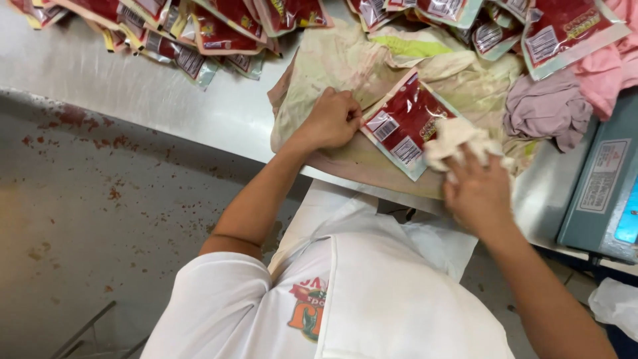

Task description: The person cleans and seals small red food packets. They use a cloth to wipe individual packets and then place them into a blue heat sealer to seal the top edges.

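Cream-coloured crumpled cotton rag sits bunched under the fingers of my right hand, which is closed on it and presses it against the right edge of the flat red plastic sachet with white label patches. My left hand is curled into a loose fist, knuckles down, gripping nothing I can make out; it bears on the sachet's left corner and on the stained beige cloth spread beneath.

To wipe well, I judge that the left hand should pin the corner firmly so the slick film does not skate, while the rag travels along the sachet's length in one direction, away from the pinned corner. Pressure should be even and moderate; a hard stroke near the seal edge could crease or stress it.

Outward from the hands, the beige cloth covers the near edge of the grey metal table. Heaps of similar red sachets lie along the far side, well apart from my left hand. Pink and mauve cloths are piled to the right, just beside a blue-grey machine.
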